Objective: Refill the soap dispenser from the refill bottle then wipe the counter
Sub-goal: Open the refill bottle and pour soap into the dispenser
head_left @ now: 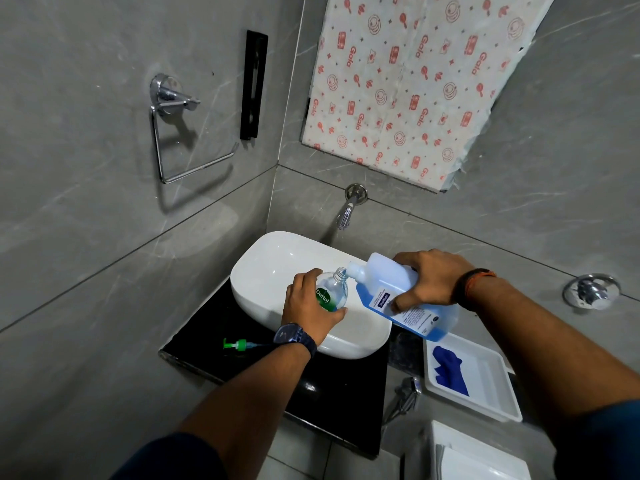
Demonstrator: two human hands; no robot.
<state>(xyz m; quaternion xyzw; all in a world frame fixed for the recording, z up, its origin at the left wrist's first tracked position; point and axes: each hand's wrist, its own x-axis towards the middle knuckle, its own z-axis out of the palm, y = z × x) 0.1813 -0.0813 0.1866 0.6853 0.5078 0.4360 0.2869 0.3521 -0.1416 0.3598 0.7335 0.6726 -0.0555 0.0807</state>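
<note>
My left hand (308, 306) grips a clear soap dispenser (332, 289) with a green label, held over the white basin (263, 268), its pump off and its neck open. My right hand (429, 282) holds a translucent refill bottle (394, 292) of blue liquid, tilted with its spout touching the dispenser's neck. The green pump head (239, 345) lies on the black counter (332, 400) left of my left wrist. A blue cloth (450, 370) lies in a white tray (491, 382) at the right.
A wall tap (348, 211) juts out above the basin. A chrome towel ring (180, 133) hangs on the left wall and a chrome valve (590, 291) on the right wall. A white fixture (474, 455) sits below the tray.
</note>
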